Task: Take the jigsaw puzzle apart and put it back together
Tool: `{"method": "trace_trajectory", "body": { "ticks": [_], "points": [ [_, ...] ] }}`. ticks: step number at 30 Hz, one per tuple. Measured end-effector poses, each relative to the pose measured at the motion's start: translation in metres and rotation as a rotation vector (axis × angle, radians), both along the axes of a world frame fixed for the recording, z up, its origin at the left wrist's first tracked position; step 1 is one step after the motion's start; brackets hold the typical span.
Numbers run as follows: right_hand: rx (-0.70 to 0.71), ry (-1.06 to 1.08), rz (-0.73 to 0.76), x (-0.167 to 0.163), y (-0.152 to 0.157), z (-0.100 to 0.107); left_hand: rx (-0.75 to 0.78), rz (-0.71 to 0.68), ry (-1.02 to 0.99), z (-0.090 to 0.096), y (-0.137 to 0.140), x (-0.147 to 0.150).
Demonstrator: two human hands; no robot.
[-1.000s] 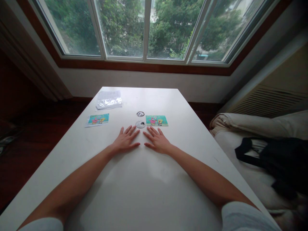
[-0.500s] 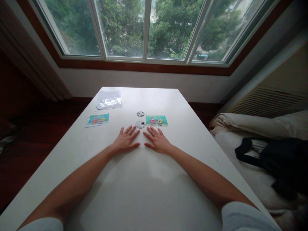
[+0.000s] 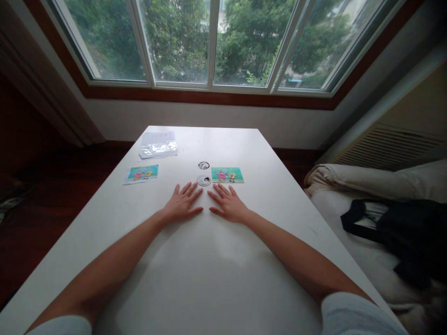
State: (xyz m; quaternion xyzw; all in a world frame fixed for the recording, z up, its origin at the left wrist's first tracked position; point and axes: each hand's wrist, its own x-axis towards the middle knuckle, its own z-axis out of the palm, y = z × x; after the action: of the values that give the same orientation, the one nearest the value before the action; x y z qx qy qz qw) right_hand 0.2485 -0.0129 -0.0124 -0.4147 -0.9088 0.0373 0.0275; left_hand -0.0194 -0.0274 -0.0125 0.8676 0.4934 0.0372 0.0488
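Both hands lie flat on a white table (image 3: 216, 270), palms down and fingers spread, holding nothing. My left hand (image 3: 182, 202) is nearest a round, silvery disc-like piece (image 3: 202, 181) just beyond its fingertips. Farther back lies a second round piece (image 3: 203, 165) with a dark rim and a grey-and-white pattern. My right hand (image 3: 228, 203) rests just in front of a colourful cartoon picture card (image 3: 227, 175), which shows a pink figure and a yellow one. A similar picture (image 3: 142, 173) with a pale margin lies to the left, apart from my left hand.
A clear plastic sleeve (image 3: 159, 145) with papers lies at the table's far left. Beyond the table is a wall with a wide window (image 3: 209, 46). A pale padded seat (image 3: 335, 214) stands on the right with a dark cloth or bag (image 3: 408, 232) on it.
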Motion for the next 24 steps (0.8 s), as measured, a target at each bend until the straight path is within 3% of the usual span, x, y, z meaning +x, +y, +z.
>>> {"method": "trace_trajectory", "body": {
  "ticks": [7,12,17,24],
  "points": [
    [0.010,0.021,0.000,0.001,-0.001,-0.002,0.000,0.005,-0.018,-0.003,0.001,-0.001],
    [0.047,0.168,-0.009,0.003,0.005,0.003,0.056,-0.018,-0.133,0.001,0.004,-0.004],
    [0.096,0.283,-0.141,0.007,0.023,0.013,0.122,0.047,-0.285,0.005,0.012,-0.009],
    [0.158,0.188,-0.326,0.012,0.052,0.013,0.129,0.070,-0.282,0.002,0.014,-0.011]
  ]
}}
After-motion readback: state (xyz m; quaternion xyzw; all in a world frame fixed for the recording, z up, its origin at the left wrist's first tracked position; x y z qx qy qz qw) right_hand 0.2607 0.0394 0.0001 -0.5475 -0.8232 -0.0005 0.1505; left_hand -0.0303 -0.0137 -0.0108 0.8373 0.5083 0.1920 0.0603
